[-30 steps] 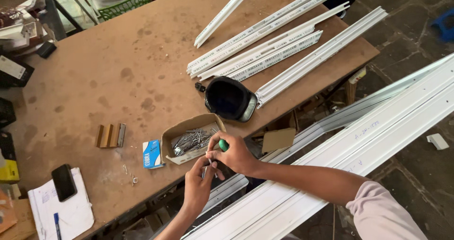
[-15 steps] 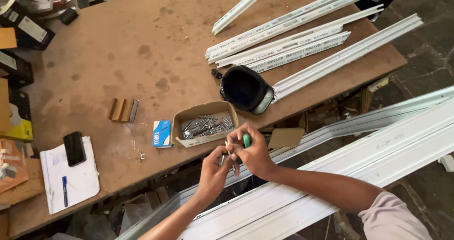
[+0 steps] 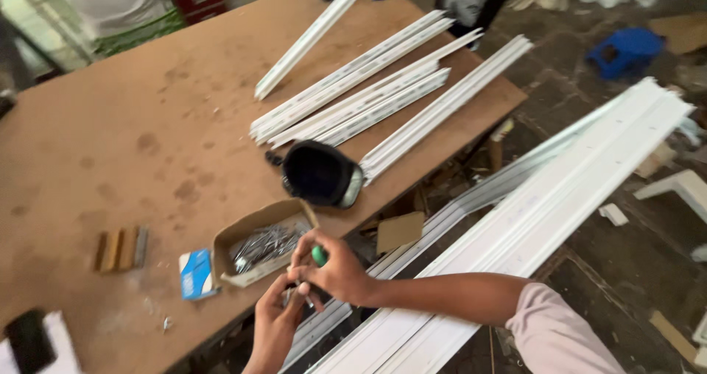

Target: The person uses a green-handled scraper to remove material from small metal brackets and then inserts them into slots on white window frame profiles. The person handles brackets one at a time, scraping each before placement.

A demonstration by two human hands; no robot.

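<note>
Brown board forms the table [image 3: 147, 124], and against the earlier frames the view has swung: the phone, half a second ago well inside the frame at nine o'clock, now sits cut off at the seven o'clock corner [image 3: 26, 337], and the papers and boxes along the left edge have gone out of sight. Both hands have stayed together just off the table's near edge, at six o'clock.

Counted: one open cardboard box [image 3: 258, 230] full of grey screws [image 3: 261, 245]; one small blue packet [image 3: 195, 273] just beside it at nine o'clock; four short blocks [image 3: 118, 249] in a row further toward nine; one black pouch [image 3: 318, 174] at one o'clock from the box; some six white strips [image 3: 368, 94] fanned across the table's far end, the exact count blurred; two long white profiles [image 3: 530, 219] off the table running toward two o'clock.

Right hand [image 3: 335, 271] is clenched round a tool with a green handle [image 3: 319, 255], only its end showing between thumb and fingers. Left hand [image 3: 278, 322] sits under it, fingers curled up and touching the right, pinching something small and dark that is too blurred to name.
</note>
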